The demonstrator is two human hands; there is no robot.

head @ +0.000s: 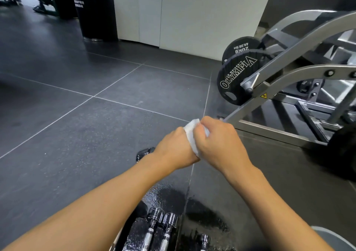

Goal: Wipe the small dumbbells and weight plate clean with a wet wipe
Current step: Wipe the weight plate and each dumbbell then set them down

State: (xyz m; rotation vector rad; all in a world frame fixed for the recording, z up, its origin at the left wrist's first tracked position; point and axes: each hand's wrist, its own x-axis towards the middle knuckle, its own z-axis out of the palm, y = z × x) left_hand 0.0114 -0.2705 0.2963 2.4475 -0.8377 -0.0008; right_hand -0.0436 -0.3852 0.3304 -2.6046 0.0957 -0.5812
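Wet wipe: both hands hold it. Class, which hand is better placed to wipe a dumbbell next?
Probably the left hand: a dumbbell end shows just beside its wrist, while the right hand sits farther off. Both grip the wipe.

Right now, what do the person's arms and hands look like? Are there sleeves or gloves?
No sleeves, no gloves. The left arm and right arm are bare as far as the picture shows. The left hand and right hand show no watch, ring or bracelet.
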